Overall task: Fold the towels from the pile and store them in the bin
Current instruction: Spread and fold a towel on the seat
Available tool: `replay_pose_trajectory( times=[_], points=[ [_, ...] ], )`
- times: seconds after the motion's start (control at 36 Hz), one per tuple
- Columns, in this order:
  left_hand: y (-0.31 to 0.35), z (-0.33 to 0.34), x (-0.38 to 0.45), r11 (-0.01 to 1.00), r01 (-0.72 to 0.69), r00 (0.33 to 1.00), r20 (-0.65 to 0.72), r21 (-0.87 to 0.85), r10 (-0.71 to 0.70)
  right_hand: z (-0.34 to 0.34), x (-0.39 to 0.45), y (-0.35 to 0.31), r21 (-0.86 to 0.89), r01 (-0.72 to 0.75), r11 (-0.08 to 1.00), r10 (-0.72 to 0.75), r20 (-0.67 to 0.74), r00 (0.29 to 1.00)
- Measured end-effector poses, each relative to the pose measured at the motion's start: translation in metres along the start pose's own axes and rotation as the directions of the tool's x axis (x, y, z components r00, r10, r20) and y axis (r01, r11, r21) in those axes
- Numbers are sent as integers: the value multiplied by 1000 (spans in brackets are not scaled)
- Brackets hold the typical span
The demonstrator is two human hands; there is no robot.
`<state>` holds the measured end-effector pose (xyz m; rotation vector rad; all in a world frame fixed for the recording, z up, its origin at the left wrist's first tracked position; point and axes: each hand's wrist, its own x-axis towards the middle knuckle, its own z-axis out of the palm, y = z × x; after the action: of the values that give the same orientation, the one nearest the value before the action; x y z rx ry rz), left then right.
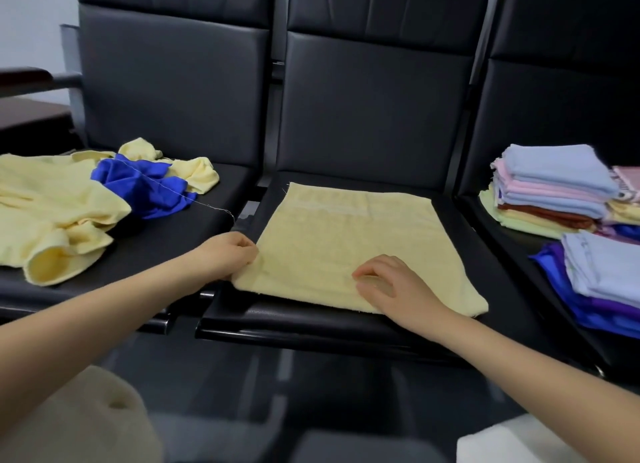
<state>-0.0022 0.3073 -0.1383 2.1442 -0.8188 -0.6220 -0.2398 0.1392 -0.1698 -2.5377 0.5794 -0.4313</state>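
A pale yellow towel (349, 240) lies flat on the middle black seat (485, 282). My left hand (230, 249) pinches its near left edge between thumb and curled fingers. My right hand (388, 282) rests on the towel near its front edge, fingers bent with the tips touching the cloth. A loose pile of unfolded yellow towels (52, 213) and a crumpled blue cloth (145, 185) sits on the left seat. Folded towels in blue, pink and yellow are stacked (554, 188) on the right seat. No bin is clearly visible.
Black seat backs (374, 98) rise behind all three seats. A second stack of folded light blue and purple cloths (602, 272) lies at the right edge. A cream rounded object (86, 421) sits low left, and a white object (502, 442) low right.
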Motion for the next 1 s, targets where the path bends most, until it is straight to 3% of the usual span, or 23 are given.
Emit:
replay_pose_trajectory(
  times=[0.08, 0.14, 0.22, 0.28, 0.36, 0.44, 0.5, 0.53, 0.56, 0.58, 0.64, 0.67, 0.72, 0.81, 0.89, 0.94, 1.0],
  points=[
    [-6, -3, -4, 887, -135, 985, -38, 441, 169, -2, -3, -1, 9, 56, 998, -56, 15, 998],
    [-12, -2, -5, 784, -184, 967, -32, 593, 251, -4, -7, -2, -18, 116, 993, -115, 48, 992],
    [-12, 7, -8, 780, -272, 929, -55, 564, 365, -3, -8, -3, -63, 181, 981, -175, 92, 980],
    [-10, 16, -10, 726, -398, 863, -40, 561, 504, 0, -6, -3, -85, 204, 975, -200, 49, 979],
    [-4, 30, -17, 633, -569, 776, 87, 526, 625, 6, 0, -7, -129, 233, 964, -234, 6, 972],
    [1, 44, -19, 523, -628, 739, 232, 577, 632, 5, 8, -16, -8, 130, 992, -130, -67, 989],
    [0, 52, -13, 366, -700, 617, 261, 614, 742, 2, 11, -18, 80, 91, 993, -82, -111, 990],
    [2, 53, -11, 324, -717, 566, 243, 617, 788, 0, 12, -20, 109, 82, 991, -71, -103, 992],
    [4, 52, -8, 327, -714, 558, 222, 619, 799, -3, 12, -20, 106, 74, 992, -67, -60, 996],
    [7, 51, -4, 363, -698, 580, 191, 617, 792, -7, 10, -19, 19, 83, 996, -83, 1, 997],
    [11, 48, 4, 441, -664, 636, 146, 603, 758, -15, 11, -12, -344, 197, 918, -158, 137, 978],
    [14, 45, 7, 433, -652, 626, 120, 622, 770, -20, 12, -8, -472, 249, 845, -183, 183, 966],
    [17, 39, 15, 387, -624, 594, 90, 679, 799, -32, 15, 0, -562, 204, 802, -127, 173, 977],
    [16, 32, 32, 348, -609, 585, 106, 713, 804, -51, 16, 20, -518, 4, 855, 44, 79, 996],
    [19, 28, 43, 389, -554, 668, 114, 736, 736, -70, 10, 40, -296, -151, 943, 152, -20, 988],
    [23, 25, 45, 483, -493, 757, 84, 724, 648, -78, 7, 48, -147, -195, 970, 193, -30, 981],
    [26, 24, 44, 624, -497, 825, 105, 603, 555, -85, 1, 51, -40, -230, 972, 229, -28, 973]
  ],
)
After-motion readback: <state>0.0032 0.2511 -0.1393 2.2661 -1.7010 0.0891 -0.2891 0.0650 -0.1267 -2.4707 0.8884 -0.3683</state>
